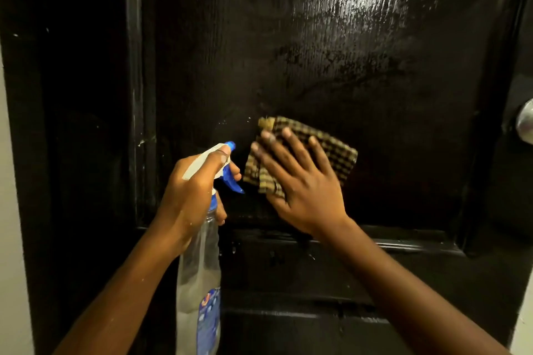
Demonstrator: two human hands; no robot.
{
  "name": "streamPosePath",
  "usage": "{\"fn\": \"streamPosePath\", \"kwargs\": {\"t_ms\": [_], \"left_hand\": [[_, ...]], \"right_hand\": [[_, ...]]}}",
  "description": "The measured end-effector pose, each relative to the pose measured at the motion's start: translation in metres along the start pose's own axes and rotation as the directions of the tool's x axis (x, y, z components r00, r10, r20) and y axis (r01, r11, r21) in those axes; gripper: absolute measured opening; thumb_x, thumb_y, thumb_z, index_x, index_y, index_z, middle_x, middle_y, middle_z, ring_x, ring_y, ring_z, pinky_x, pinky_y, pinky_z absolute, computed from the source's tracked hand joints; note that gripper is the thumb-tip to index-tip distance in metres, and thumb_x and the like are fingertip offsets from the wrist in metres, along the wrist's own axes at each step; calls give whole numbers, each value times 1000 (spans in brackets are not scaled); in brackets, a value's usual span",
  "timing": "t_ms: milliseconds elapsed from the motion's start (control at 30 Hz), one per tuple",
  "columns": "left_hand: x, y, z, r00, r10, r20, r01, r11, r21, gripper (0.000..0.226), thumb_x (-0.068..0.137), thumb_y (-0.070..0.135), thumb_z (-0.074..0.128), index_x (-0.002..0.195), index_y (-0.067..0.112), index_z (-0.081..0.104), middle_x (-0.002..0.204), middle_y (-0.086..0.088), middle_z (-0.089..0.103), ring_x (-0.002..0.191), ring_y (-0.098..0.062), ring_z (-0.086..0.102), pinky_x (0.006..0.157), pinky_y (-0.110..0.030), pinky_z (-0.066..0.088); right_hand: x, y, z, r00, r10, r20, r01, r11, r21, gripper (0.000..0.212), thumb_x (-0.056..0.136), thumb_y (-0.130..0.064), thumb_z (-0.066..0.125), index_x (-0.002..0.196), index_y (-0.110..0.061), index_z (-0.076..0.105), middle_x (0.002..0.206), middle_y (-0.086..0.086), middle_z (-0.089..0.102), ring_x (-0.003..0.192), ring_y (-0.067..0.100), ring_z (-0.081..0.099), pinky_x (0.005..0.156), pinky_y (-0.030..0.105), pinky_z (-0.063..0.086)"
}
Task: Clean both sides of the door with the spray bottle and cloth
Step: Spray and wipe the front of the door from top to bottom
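Scene: A person wipes a black door (pixel 317 52) w/ a folded cloth (pixel 331 150), spray bottle (pixel 199 268) at the ready.
Right hand (pixel 300 179): fingers straight and spread, palm flat on the cloth, pressing it vs. the lower part of the big panel.
Left hand (pixel 193 190): curled round the bottle's neck and sprayer head, one finger near the blue trigger (pixel 233 181); nozzle (pixel 230 146) points at the door, just beside the cloth.
Step in hand: prob. wiping the sprayed panel on this side; can't tell how the other side stands.
Doing it well: keep the palm flat so the whole pad bears on the paint; overlap passes, top to bottom; work the smeared sheen up near the top; run an edge of the cloth along the ledge (pixel 403 242), where drips seem to gather; spray lightly, away from the knob (pixel 526 121).
Door: glossy black paint, fine vertical grain, raised frame round a recessed panel; wet streaks catch the light upper right; pale specks on the left stile.
Cloth: brown-and-tan check, woven, folded to a thick square, frayed at one corner.
Bottle: clear, soft-looking plastic, blue label low down, white-and-blue head; liquid level hard to read.
Edges: pale wall (pixel 8 210) at far left; metallic knob, blurred, at far right.
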State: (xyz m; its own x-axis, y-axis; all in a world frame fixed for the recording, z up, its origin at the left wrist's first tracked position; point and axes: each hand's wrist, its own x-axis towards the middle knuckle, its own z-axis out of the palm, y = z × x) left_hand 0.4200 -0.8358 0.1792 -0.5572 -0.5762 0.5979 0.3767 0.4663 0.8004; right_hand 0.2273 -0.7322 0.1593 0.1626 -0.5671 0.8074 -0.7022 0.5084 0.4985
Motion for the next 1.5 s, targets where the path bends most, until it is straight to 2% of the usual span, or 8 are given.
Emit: {"fn": "streamPosePath", "kwargs": {"t_ms": [133, 400, 567, 700, 1000, 1167, 1333, 1500], "left_hand": [[2, 1, -5, 1000, -10, 27, 9, 1000, 8, 45, 102, 36, 42, 84, 3, 67, 86, -12, 72, 34, -22, 48, 43, -29, 44], [5, 2, -12, 998, -23, 60, 23, 1000, 7, 47, 101, 37, 41, 84, 1, 66, 80, -14, 72, 33, -21, 48, 41, -26, 42], [5, 2, -19, 1000, -13, 22, 13, 999, 34, 46, 102, 37, 40, 86, 3, 67, 87, -9, 73, 36, -23, 50, 43, -30, 46], [4, 2, -21, 999, -23, 34, 22, 999, 47, 48, 102, 36, 41, 82, 0, 66, 84, -12, 72, 34, -25, 49, 39, -27, 42], [-1, -4, -45, 998, -49, -47, 52, 995, 82, 47, 100, 40, 44, 82, 2, 65, 83, -14, 70, 36, -24, 49, 42, -28, 45], [-7, -5, -66, 987, -25, -161, 40, 995, 93, 44, 101, 37, 43, 85, 4, 68, 84, -9, 73, 35, -24, 50, 42, -29, 46], [-9, -7, -77, 983, -34, -180, 57, 990, 126, 43, 101, 38, 43, 87, 5, 68, 87, -10, 73, 37, -24, 51, 45, -31, 47], [-5, -9, -72, 990, -9, -142, 28, 990, 135, 44, 102, 37, 43, 86, 4, 67, 86, -11, 72, 38, -26, 51, 43, -30, 48]], "right_hand": [[-61, 16, 10, 994, -99, 51, 101, 994, -48, 75, 91, -57, 46, 159, -37, 23, 167, -9, 16, 156, 16, 9, 124, 42, 9], [29, 38, -15, 870, 476, -128, -475, 879, 36, 71, 93, -48, 37, 160, -34, 20, 168, -5, 11, 156, 21, 4, 126, 48, 4], [27, -5, -4, 992, 118, -52, -118, 993, -3, 70, 95, -49, 41, 160, -32, 23, 168, -5, 14, 156, 20, 7, 126, 45, 5], [-31, 2, 8, 999, -27, 25, 28, 999, -33, 71, 93, -53, 43, 159, -35, 24, 168, -8, 16, 156, 17, 10, 125, 43, 8], [62, 26, -18, 823, 556, -112, -546, 831, 108, 73, 92, -48, 33, 161, -34, 15, 170, -5, 8, 156, 20, 0, 126, 46, 0], [107, -36, -11, 971, 207, -115, -198, 977, 83, 69, 93, -49, 41, 159, -31, 28, 168, -4, 19, 156, 21, 11, 126, 47, 6], [40, -77, 18, 993, -122, -4, 122, 991, 51, 74, 94, -52, 48, 161, -31, 21, 169, -6, 13, 156, 17, 7, 126, 43, 5], [-22, -39, 19, 997, -75, 13, 75, 997, 12, 73, 91, -53, 49, 159, -37, 24, 167, -10, 19, 155, 14, 13, 125, 40, 9]]}}
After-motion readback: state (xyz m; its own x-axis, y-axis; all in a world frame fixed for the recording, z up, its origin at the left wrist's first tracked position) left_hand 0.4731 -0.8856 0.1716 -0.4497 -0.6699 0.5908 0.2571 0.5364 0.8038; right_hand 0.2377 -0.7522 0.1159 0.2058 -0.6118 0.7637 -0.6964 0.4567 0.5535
